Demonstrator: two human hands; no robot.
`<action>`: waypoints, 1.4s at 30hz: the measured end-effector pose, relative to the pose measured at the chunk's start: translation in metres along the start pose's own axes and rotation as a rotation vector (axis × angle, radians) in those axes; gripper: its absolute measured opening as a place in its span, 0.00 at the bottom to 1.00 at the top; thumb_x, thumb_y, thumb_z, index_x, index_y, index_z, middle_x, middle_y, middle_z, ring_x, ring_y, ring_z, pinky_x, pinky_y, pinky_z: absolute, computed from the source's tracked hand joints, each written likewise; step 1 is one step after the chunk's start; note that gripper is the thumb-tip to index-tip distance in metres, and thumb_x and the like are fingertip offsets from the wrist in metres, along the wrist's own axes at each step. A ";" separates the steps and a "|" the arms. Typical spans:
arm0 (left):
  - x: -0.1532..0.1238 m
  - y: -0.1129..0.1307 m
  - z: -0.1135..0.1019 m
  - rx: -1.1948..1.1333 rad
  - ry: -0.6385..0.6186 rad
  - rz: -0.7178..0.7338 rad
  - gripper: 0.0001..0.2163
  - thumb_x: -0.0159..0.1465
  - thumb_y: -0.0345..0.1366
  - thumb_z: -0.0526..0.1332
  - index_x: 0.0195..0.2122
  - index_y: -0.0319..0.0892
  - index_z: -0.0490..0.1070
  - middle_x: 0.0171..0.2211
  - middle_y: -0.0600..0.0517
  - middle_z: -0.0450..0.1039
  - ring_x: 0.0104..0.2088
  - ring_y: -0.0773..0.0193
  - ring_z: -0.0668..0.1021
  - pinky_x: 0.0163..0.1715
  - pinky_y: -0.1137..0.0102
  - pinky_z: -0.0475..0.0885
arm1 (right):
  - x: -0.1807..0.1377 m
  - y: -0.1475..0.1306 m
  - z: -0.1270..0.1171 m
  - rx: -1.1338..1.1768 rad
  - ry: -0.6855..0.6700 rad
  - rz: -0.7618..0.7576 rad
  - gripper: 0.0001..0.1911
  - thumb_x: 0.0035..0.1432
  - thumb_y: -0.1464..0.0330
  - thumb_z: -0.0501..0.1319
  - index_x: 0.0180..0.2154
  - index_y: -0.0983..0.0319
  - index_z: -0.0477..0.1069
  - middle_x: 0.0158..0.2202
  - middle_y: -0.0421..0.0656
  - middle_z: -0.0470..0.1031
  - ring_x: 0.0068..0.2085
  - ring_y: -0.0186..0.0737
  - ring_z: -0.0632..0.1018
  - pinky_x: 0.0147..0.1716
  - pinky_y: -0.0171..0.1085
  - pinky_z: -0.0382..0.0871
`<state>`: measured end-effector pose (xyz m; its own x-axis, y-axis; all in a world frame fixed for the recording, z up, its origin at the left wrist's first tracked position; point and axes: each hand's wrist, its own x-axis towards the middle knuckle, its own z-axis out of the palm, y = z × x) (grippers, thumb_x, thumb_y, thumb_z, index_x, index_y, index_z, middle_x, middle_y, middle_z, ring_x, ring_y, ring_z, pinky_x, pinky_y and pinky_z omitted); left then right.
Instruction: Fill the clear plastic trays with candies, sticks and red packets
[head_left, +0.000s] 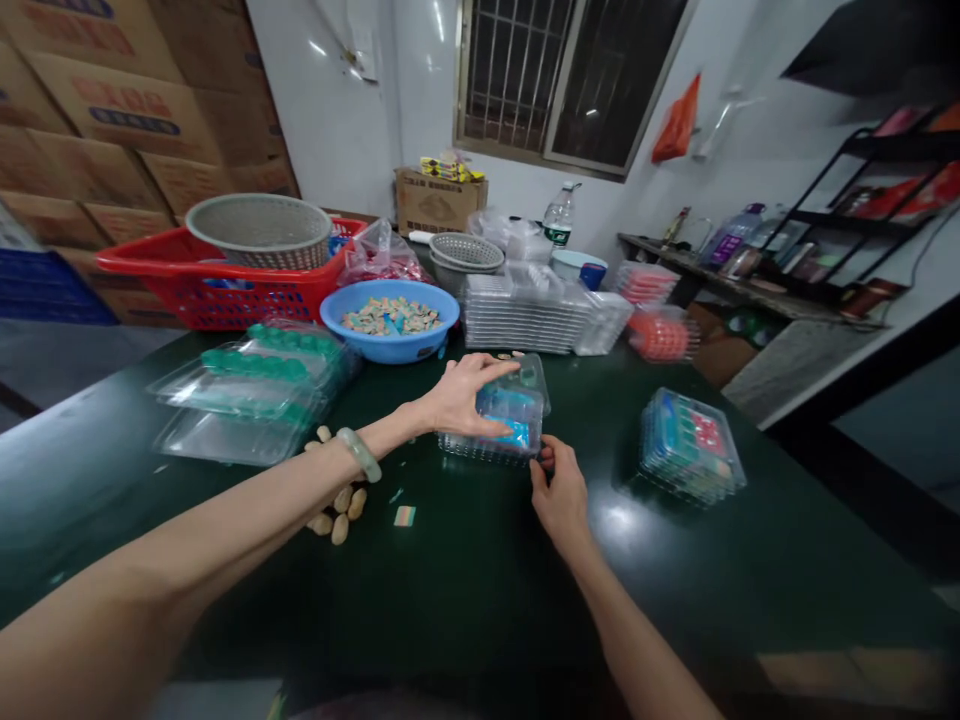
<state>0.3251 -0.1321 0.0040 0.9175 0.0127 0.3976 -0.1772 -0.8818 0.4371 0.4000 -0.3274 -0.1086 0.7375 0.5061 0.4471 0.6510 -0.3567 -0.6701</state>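
Note:
A clear plastic clamshell box [517, 410] with blue-wrapped pieces inside lies on the dark green table [465, 590]. My left hand [459, 397] rests on top of it, fingers curled over the lid and thumb along the front. My right hand [559, 492] pinches the box's near right corner with its fingertips. A pale green bangle [359, 454] circles my left wrist. Several small tan pieces [339, 508] lie on the table under my left forearm.
A blue bowl [390, 345] of small pieces stands behind, next to stacked empty clear trays [525, 315]. Open clamshells with green items [251, 385] lie at left, a filled clamshell [690, 445] at right. A red basket [217, 275] holds a grey colander; cardboard boxes stand behind.

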 end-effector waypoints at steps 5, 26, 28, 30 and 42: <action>0.014 -0.014 0.024 0.440 -0.210 0.142 0.43 0.42 0.60 0.62 0.58 0.45 0.59 0.50 0.37 0.58 0.48 0.41 0.62 0.47 0.47 0.52 | 0.002 -0.001 0.000 -0.002 -0.051 0.010 0.17 0.55 0.72 0.51 0.48 0.63 0.62 0.37 0.45 0.67 0.35 0.40 0.71 0.35 0.39 0.66; 0.031 -0.024 0.005 0.224 -0.348 -0.039 0.41 0.48 0.56 0.61 0.61 0.50 0.51 0.53 0.40 0.57 0.51 0.45 0.62 0.48 0.54 0.54 | 0.010 0.005 -0.002 0.301 -0.004 0.098 0.18 0.59 0.66 0.51 0.50 0.65 0.65 0.36 0.46 0.71 0.34 0.38 0.72 0.33 0.37 0.67; 0.030 -0.020 0.003 0.324 -0.293 0.021 0.41 0.47 0.55 0.61 0.61 0.49 0.52 0.52 0.39 0.58 0.49 0.45 0.64 0.46 0.53 0.56 | 0.013 0.001 -0.007 0.433 0.028 0.155 0.19 0.60 0.62 0.51 0.49 0.64 0.65 0.37 0.46 0.71 0.34 0.38 0.72 0.31 0.36 0.67; 0.027 -0.011 0.000 0.431 -0.237 0.093 0.41 0.46 0.55 0.61 0.60 0.48 0.53 0.52 0.38 0.57 0.48 0.44 0.63 0.44 0.53 0.56 | 0.017 -0.004 -0.014 0.594 0.032 0.248 0.21 0.60 0.58 0.51 0.49 0.64 0.65 0.37 0.46 0.72 0.32 0.37 0.73 0.25 0.33 0.66; 0.029 0.083 0.018 0.377 -0.160 0.509 0.50 0.39 0.58 0.64 0.61 0.44 0.49 0.57 0.33 0.51 0.54 0.35 0.56 0.49 0.43 0.48 | 0.016 -0.014 -0.100 1.054 0.016 0.432 0.19 0.46 0.64 0.68 0.40 0.63 0.70 0.27 0.40 0.73 0.24 0.34 0.72 0.19 0.30 0.65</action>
<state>0.3435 -0.2132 0.0372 0.7988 -0.4948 0.3422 -0.4930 -0.8644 -0.0991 0.4205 -0.3930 -0.0329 0.8707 0.4880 0.0603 -0.1277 0.3429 -0.9307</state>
